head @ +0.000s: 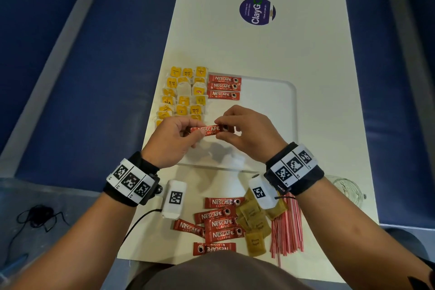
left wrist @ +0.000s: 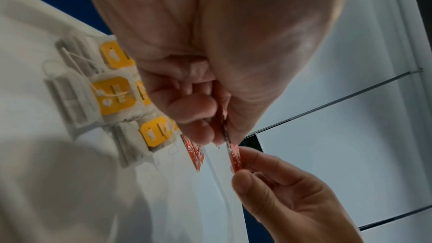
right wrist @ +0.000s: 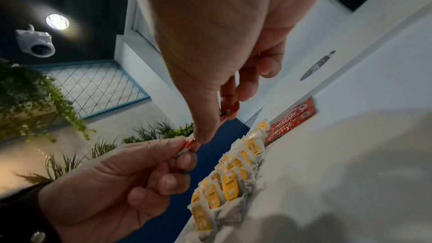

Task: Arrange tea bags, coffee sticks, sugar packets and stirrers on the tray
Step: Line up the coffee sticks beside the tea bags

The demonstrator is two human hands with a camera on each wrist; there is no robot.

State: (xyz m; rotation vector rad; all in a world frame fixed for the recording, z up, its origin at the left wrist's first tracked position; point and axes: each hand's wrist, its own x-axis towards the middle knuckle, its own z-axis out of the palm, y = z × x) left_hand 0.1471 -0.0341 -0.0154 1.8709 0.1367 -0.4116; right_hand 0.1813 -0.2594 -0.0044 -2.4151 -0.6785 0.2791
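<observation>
At the bottom of the frame, loose coffee sticks (head: 217,223), sugar packets (head: 255,226) and stirrers (head: 287,226) wait on the table (head: 329,66). Mid-frame, the left hand (head: 171,141) and right hand (head: 249,134) each pinch one end of a coffee stick (head: 207,130), level, long axis left-right, above the tray (head: 293,92). Beyond, toward upper left, three laid sticks (head: 224,87) lie parallel, beside the tea bags (head: 183,96).

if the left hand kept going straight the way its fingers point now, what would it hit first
Most likely the right hand: the left hand points rightward along the coffee stick that both pinch by its ends above the tray. Heights look matched, though depth is uncertain.
</observation>
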